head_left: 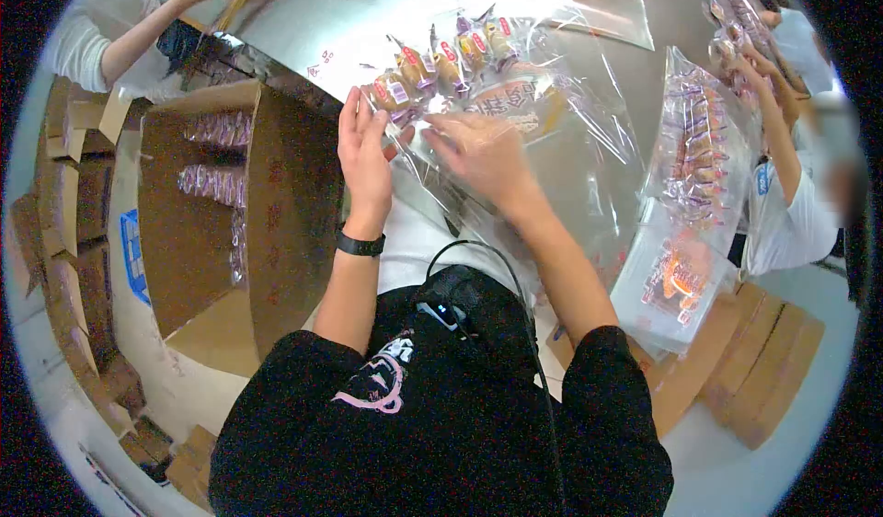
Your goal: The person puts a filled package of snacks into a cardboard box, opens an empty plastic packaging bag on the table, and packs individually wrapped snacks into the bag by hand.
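Several small wrapped packets point(445, 63) with purple and red print lie in a row on the metal table point(395, 11), at the near end of a clear printed plastic bag point(570, 103). My left hand point(364, 149) is beside the leftmost packet point(390, 92), its fingers spread and touching the packet's side. Just right of it, my right hand point(483, 154) is over the bag's near edge, smeared by motion, so its fingers and anything in them cannot be made out.
An open cardboard box point(198, 269) with wrapped packets inside stands at the left. A filled clear bag point(694, 144) and a stack of printed bags point(671, 278) lie at the right. Co-workers' arms reach in at the upper left point(152, 34) and right point(777, 121).
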Demonstrator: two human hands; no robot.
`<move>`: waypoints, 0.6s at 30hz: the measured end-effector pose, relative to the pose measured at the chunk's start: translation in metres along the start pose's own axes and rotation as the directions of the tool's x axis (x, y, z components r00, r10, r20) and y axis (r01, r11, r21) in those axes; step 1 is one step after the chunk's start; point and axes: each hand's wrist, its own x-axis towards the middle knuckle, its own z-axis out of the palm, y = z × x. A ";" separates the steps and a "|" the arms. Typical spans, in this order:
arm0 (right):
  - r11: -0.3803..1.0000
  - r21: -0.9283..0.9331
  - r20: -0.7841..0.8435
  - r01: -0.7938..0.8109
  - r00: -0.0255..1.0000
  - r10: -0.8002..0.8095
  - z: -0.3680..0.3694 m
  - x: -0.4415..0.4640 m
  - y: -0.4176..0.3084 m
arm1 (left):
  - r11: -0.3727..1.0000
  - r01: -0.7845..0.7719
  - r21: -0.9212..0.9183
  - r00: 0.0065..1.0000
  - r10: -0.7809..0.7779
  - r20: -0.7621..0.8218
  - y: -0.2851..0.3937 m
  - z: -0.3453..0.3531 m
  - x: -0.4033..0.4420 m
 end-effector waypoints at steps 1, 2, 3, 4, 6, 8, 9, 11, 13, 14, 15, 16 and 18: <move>1.000 -0.018 0.025 0.005 1.000 -0.004 0.005 0.009 -0.005 | 1.000 0.011 0.000 1.000 -0.011 0.008 -0.001 0.000 0.001; 1.000 0.013 -0.008 -0.020 1.000 0.020 0.009 0.016 -0.003 | 1.000 0.018 0.002 1.000 -0.018 0.014 -0.003 -0.003 0.001; 0.998 0.049 -0.037 -0.043 0.998 0.045 0.016 0.021 -0.002 | 1.000 0.027 0.008 1.000 -0.027 0.015 -0.003 -0.006 0.001; 0.994 0.090 -0.059 -0.065 0.996 0.070 0.023 0.022 -0.002 | 0.997 0.024 0.069 1.000 -0.023 -0.016 0.002 -0.002 -0.003; 0.996 0.060 -0.110 -0.060 0.992 0.066 0.033 0.022 -0.005 | 0.998 -0.055 0.003 0.998 0.055 0.011 -0.013 -0.008 0.000; 0.996 0.033 -0.147 -0.080 0.985 0.084 0.043 0.022 -0.006 | 0.999 -0.048 -0.017 0.999 0.048 0.006 -0.013 -0.005 -0.004; 0.987 0.096 -0.127 -0.128 0.982 0.140 0.045 0.019 -0.006 | 0.998 -0.055 -0.009 0.999 0.055 0.002 -0.013 -0.003 -0.006; 0.948 0.217 -0.076 -0.233 0.964 0.254 0.035 0.020 -0.019 | 0.998 -0.055 0.028 0.998 0.055 -0.010 -0.012 -0.003 -0.009; 0.945 0.267 -0.117 -0.191 0.966 0.228 0.043 0.020 -0.017 | 0.995 -0.050 0.084 0.998 0.052 -0.022 -0.013 -0.004 -0.008; 0.942 0.289 -0.140 -0.170 0.966 0.217 0.045 0.019 -0.015 | 0.995 -0.070 0.074 0.997 0.071 -0.016 -0.015 -0.006 -0.005; 0.946 0.256 -0.107 -0.197 0.967 0.230 0.043 0.015 -0.011 | 0.994 -0.089 0.064 0.996 0.090 -0.014 -0.017 -0.008 -0.002; 0.949 0.223 -0.070 -0.225 0.967 0.245 0.036 0.011 -0.010 | 0.993 -0.106 0.053 0.994 0.107 -0.014 -0.019 -0.009 -0.001; 0.954 0.127 -0.141 -0.273 0.947 0.290 0.025 -0.004 -0.005 | 0.991 -0.089 0.100 0.996 0.090 -0.005 -0.018 -0.011 0.000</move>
